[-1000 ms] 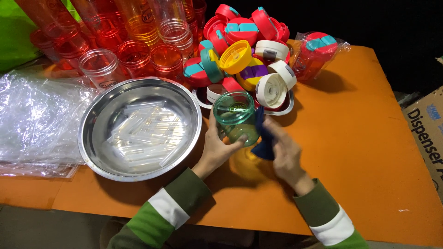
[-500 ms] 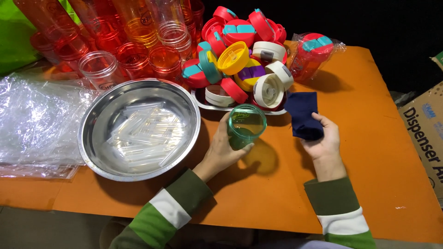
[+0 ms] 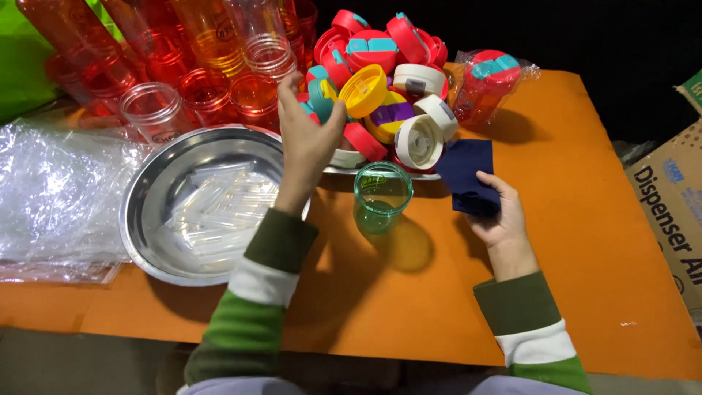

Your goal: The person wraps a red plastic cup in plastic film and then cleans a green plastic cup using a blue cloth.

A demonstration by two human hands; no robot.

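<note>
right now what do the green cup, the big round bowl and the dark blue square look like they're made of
Small green see-through cup: looks like clear tinted plastic, the orange table shows through it. Large round silver bowl: polished metal, likely steel, with mirror-like reflections. Dark blue square cloth: soft matte fabric, creased under the right hand.

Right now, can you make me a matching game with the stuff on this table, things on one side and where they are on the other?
Things:
1. green cup
2. dark blue cloth
3. clear straws
4. pile of lids

Places:
A. lying in the steel bowl
B. held in the right hand
C. standing alone on the orange table, between the two hands
D. heaped at the back, where the left hand reaches

Pairs: 1-C, 2-B, 3-A, 4-D
</note>
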